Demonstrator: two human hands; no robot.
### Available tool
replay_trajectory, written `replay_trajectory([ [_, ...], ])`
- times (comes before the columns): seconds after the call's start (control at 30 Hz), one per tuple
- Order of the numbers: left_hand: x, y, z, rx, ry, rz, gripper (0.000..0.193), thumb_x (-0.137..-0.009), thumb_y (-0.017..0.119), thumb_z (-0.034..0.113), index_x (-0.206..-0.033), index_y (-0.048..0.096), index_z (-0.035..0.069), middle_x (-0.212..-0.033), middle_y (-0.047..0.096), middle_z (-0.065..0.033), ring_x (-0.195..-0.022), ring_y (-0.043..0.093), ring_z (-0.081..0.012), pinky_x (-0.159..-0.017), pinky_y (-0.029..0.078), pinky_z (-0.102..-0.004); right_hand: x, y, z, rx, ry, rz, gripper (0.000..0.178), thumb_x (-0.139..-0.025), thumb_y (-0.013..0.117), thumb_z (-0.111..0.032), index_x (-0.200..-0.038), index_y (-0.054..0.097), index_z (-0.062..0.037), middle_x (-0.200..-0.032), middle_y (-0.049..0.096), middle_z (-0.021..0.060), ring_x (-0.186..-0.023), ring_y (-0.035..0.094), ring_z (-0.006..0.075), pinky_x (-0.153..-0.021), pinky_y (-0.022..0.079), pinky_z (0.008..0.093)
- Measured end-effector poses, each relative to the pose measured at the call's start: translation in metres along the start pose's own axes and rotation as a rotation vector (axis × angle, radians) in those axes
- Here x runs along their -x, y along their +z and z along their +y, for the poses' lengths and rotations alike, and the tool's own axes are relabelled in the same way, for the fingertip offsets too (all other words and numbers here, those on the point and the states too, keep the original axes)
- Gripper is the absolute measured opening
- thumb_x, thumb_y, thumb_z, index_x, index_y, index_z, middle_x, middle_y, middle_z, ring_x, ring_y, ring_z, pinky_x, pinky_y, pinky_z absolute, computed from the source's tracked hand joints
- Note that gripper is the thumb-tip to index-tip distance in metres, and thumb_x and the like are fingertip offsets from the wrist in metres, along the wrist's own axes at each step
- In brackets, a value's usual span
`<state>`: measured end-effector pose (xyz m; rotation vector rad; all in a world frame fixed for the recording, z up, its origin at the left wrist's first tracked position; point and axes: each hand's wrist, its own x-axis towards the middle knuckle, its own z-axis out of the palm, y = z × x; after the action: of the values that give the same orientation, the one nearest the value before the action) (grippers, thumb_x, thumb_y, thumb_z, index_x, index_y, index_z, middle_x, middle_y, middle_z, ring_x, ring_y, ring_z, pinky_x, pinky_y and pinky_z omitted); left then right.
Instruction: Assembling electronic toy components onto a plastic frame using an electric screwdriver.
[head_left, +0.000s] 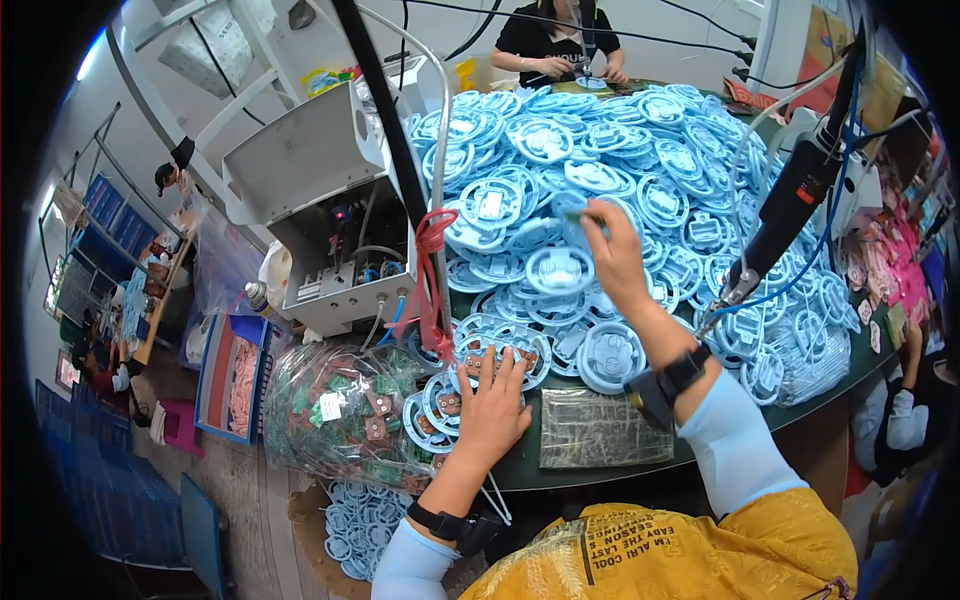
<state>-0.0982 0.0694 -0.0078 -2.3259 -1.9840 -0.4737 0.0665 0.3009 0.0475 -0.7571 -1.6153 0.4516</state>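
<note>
Few blue rings point(427, 398) are showing brown pieces point(525, 357), lying beneath and beside my spread left hand point(493, 408); most, I'm judging, are waiting in the heap point(542, 140) around my pinching right hand point(617, 255), whose blurred hold I'm not making out.

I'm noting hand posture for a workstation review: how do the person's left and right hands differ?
The left hand spreads its fingers over brown pieces; the right hand curls its fingers over the blue pile. The left hand is nearer the body; the right hand reaches farther out. Both are bare, with black wristbands.
</note>
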Motion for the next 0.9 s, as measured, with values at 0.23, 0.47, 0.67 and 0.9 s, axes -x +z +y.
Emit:
replay_trajectory([
  [0.23,-0.015,-0.015,0.006,0.027,0.013,0.010,0.061,-0.072,0.082,0.023,-0.125,0.059,0.005,-0.138,0.051,-0.0196,-0.139,0.037,-0.0389,-0.111,0.025,-0.0636,0.125,-0.089,-0.056,0.066,-0.121,-0.345,0.024,-0.084,0.070,-0.001,-0.106,0.063,-0.0007,-0.102,0.066,0.0162,-0.090,0.064,0.0349,-0.080,0.052,0.0401],
  [0.47,-0.050,0.003,0.020,0.101,0.153,0.153,0.050,-0.075,0.079,0.014,-0.121,0.061,0.004,-0.129,0.055,-0.0207,-0.130,0.047,-0.0405,-0.105,0.037,-0.0571,0.195,-0.155,-0.083,0.102,-0.141,-0.587,0.028,-0.077,0.077,-0.007,-0.101,0.063,-0.0027,-0.096,0.064,0.0132,-0.086,0.063,0.0340,-0.073,0.051,0.0420],
  [0.67,-0.119,0.022,0.009,0.136,0.122,0.325,0.045,-0.079,0.073,0.008,-0.120,0.057,0.000,-0.124,0.054,-0.0223,-0.120,0.051,-0.0403,-0.102,0.042,-0.0458,0.214,-0.161,-0.071,0.141,-0.154,-0.627,0.029,-0.078,0.076,-0.010,-0.103,0.063,-0.0038,-0.103,0.064,0.0105,-0.093,0.063,0.0299,-0.082,0.048,0.0410],
  [0.9,-0.206,0.014,-0.032,-0.082,-0.288,0.619,0.045,-0.077,0.078,0.013,-0.116,0.058,0.007,-0.114,0.052,-0.0136,-0.110,0.050,-0.0324,-0.092,0.040,-0.0470,0.219,-0.161,-0.068,0.147,-0.132,-0.642,0.029,-0.079,0.075,-0.014,-0.104,0.063,-0.0047,-0.106,0.065,0.0083,-0.097,0.063,0.0268,-0.085,0.047,0.0395],
])
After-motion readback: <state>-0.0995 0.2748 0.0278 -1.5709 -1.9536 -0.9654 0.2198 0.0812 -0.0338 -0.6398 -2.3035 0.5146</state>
